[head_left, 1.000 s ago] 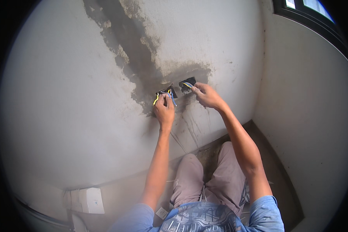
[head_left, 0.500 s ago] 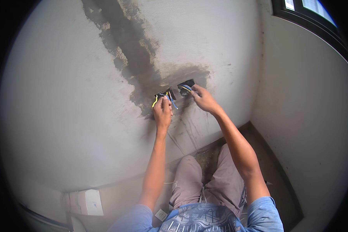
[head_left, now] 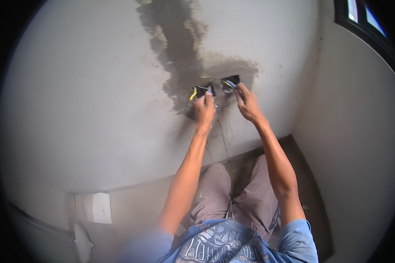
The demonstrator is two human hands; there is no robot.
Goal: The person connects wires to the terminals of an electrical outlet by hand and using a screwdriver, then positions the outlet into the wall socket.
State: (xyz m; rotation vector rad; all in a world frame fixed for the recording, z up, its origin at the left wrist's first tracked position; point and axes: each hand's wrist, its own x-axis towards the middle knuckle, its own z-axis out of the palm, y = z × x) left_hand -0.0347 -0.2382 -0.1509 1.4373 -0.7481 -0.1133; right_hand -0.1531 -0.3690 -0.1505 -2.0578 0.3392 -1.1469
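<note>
Two dark wall boxes are sunk side by side in the wall. My left hand is at the left wall box, its fingers pinched on electrical wires at the opening. A yellow wire sticks out beside that hand, and a bit of blue wire shows at the fingertips. My right hand is closed on the bundle of blue and yellow wires that curves out of the right wall box. The fingers partly hide the wire ends.
Grey patched plaster runs up the white wall from the boxes. A side wall with a dark-framed window stands to the right. A white flat box is on the floor at the lower left. My knees are below the boxes.
The view has shifted, so the wall boxes and both hands appear farther right and higher. Both hands stay at their boxes, and the left fingers now cover more of the blue wire.
</note>
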